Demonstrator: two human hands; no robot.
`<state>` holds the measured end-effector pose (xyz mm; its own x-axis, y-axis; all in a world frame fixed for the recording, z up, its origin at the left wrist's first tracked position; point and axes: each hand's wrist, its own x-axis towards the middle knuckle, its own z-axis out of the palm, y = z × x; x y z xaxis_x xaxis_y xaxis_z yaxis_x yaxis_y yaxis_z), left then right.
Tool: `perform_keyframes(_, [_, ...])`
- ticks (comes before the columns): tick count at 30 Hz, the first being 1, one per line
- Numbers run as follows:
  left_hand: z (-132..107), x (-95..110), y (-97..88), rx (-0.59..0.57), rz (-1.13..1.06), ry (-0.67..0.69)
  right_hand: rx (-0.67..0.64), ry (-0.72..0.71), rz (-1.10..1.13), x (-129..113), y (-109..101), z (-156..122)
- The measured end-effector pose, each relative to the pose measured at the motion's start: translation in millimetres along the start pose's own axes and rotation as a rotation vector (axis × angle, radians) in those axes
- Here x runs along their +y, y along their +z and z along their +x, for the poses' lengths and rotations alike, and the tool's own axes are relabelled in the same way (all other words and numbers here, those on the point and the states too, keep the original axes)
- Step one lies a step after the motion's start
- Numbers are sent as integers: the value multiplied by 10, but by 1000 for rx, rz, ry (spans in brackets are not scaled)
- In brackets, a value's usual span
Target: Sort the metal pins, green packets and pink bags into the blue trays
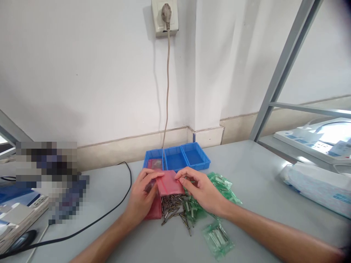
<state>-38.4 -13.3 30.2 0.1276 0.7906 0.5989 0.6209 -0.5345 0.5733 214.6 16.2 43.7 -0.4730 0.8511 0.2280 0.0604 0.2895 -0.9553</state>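
A red plastic bag [169,183] lies on the grey table, and both hands hold its top edge. My left hand [143,197] grips the bag's left side with curled fingers. My right hand [200,190] pinches the bag's right edge between thumb and fingers. A heap of several small metal pins [173,211] spills from the bag's near side toward me. Green plastic bags [222,188] holding more pins lie under and to the right of my right hand, and another green bag [218,238] lies nearer to me.
A blue tray [177,157] with three compartments stands just behind the bag against the wall. A black cable [120,197] curves across the table at left. White devices and wrapped packs [315,182] sit at right beside a metal frame. A power strip lies at far left.
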Motion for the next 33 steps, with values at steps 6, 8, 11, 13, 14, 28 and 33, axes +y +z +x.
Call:
perform_keyframes(6, [45,-45,-17,85,32,-78,3,48,68,-46,12,-3])
perform_keyframes(8, [59,-80,-23,91,7,-172,23,47,73,-46,12,6])
perform_keyframes(11, [100,-143,-45,148,-44,-295,50,48,58,-41,3,20])
perform_keyframes(13, [145,-194,-63,218,-92,-322,63,49,49,-38,-5,24])
perform_keyframes(14, [170,-223,-69,251,-116,-331,68,52,46,-37,-8,24])
perform_keyframes(28, [224,-640,34,205,88,-258,66,47,-44,8,-15,13])
perform_keyframes(33, [224,-566,-3,190,126,-222,76,37,-71,33,-15,20])
